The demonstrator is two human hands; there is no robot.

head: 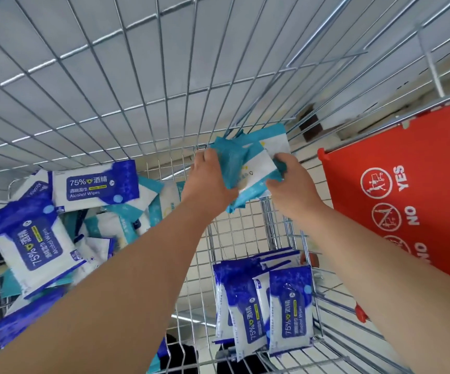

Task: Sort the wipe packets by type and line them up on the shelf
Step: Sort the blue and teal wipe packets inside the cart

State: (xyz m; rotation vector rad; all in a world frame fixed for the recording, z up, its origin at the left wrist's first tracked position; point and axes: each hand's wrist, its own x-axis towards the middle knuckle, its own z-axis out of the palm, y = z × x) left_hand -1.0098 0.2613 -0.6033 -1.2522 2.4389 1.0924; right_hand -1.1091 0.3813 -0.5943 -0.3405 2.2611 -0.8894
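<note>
- L hand (208, 182) & R hand (293, 183), fingers curled round teal packets (254, 164); stack fanned, one may slip.
- Setting down could topple blue row (290, 310).

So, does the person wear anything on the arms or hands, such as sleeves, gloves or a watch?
No. The left hand and right hand are ungloved, the left forearm and right forearm are bare as far as the frame shows, and neither wrist carries a watch or band. Fingers are partly hidden, so rings cannot be judged.

Both hands (207, 182) (291, 182) gripping teal wipe packets (248, 163), wire basket (137, 76)
</note>
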